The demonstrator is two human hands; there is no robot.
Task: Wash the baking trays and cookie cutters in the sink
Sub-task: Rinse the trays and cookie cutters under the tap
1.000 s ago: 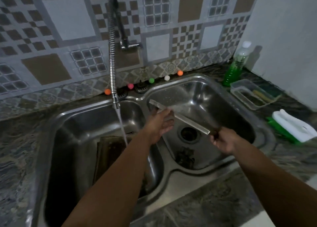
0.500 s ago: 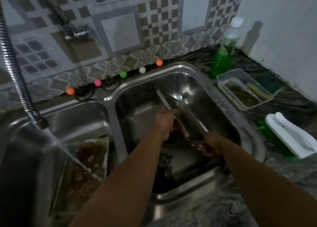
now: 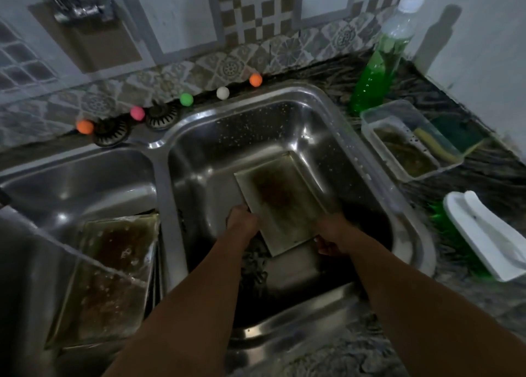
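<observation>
A rectangular metal baking tray (image 3: 280, 200) with a brown stain in its middle lies tilted inside the right sink basin (image 3: 256, 131), its far end against the basin's back wall. My left hand (image 3: 242, 223) grips its near left edge. My right hand (image 3: 331, 235) holds its near right corner. Dark cookie cutters (image 3: 256, 265) lie in a heap on the basin floor between my forearms. A second greasy baking tray (image 3: 111, 274) sits in the left basin (image 3: 71, 183), where a stream of water runs onto it.
A green dish soap bottle (image 3: 375, 72) stands at the back right. Beside it sits a clear container (image 3: 410, 140) with sponges, and nearer is a white-handled green brush (image 3: 489, 237). Coloured balls (image 3: 186, 99) and drain strainers (image 3: 162, 114) line the sink's back rim.
The tray went from edge-on over the right basin to lying face up inside it. Both hands moved lower with it. The view swung right, so the hose left the frame.
</observation>
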